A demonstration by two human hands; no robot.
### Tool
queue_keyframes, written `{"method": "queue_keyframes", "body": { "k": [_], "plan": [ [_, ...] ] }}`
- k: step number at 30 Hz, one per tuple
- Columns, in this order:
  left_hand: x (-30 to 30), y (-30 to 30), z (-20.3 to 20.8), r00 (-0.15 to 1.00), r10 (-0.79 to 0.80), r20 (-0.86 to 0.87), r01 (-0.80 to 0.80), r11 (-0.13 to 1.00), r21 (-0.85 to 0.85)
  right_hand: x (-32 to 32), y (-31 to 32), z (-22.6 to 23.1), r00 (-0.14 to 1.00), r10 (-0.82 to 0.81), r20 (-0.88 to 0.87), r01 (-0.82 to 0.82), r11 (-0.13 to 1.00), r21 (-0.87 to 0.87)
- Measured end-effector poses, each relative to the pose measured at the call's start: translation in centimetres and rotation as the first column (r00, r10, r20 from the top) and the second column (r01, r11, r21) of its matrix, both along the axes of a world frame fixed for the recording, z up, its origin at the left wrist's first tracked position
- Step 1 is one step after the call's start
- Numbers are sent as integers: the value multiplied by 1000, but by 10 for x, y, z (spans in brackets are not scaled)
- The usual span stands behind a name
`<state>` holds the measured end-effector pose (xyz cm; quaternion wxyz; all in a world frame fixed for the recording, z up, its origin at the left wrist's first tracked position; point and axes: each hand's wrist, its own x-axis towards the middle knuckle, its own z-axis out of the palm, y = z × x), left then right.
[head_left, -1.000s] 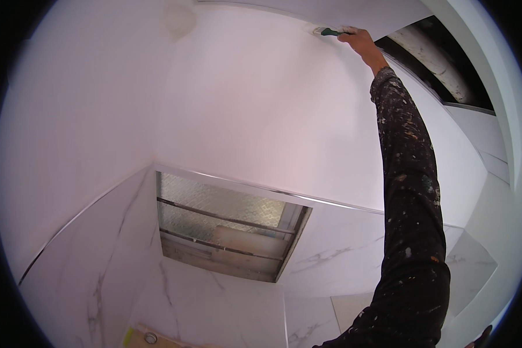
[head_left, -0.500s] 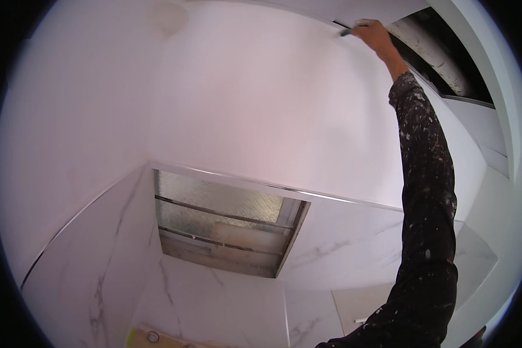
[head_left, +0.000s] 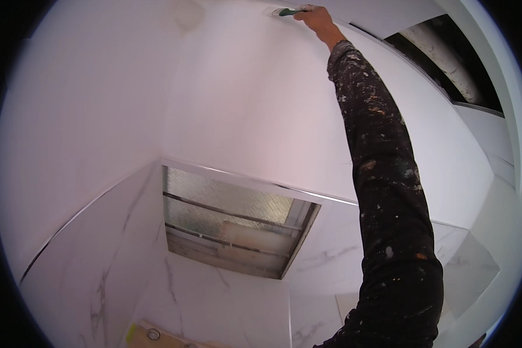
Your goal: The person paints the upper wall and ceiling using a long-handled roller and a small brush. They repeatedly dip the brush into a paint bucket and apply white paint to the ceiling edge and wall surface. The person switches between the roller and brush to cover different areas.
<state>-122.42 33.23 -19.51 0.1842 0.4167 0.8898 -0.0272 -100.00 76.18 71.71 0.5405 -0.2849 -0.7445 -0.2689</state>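
Paintbrush [head_left: 285, 11] with a green handle is at the very top of the view, pressed with its pale bristles against the white wall [head_left: 255, 98], close to where this wall meets the ceiling. The right hand [head_left: 314, 17] is clenched around the handle; the brush sticks out from the grip toward the left side, so the bristles are just beside the fingers and the hand itself stays a little to the right of the painted spot. The arm reaches up from the lower edge in a dark sleeve [head_left: 388, 203] covered with many paint spots. The left hand is not visible anywhere.

Under the white wall, a thin metal trim [head_left: 255, 182] separates it from the marble-look tiles [head_left: 214, 301]. A small window with frosted glass [head_left: 232, 223] is set into the tiles, well below the brush. In the upper right corner there is a dark opening [head_left: 446, 64] with a pale pipe inside. At the lower edge lies a yellowish object [head_left: 151, 333] with a ring on it, perhaps a tool; it is too small to say.
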Motion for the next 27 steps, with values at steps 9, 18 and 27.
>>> {"method": "queue_keyframes", "body": {
  "k": [9, 18, 27],
  "plan": [
    [6, -1, 25, 984, -71, -164, 62, 996, -59, 98, -85, -1, 992, -124, -35, 114, 972, -206],
    [6, -5, 27, 961, -160, -226, 168, 986, 16, 186, -172, -4, 951, -301, 69, 302, 953, 1],
    [16, -17, -28, 987, -29, -161, 59, 981, 183, 31, -62, -38, 999, 40, 2, -39, 998, -51]
  ]
}}
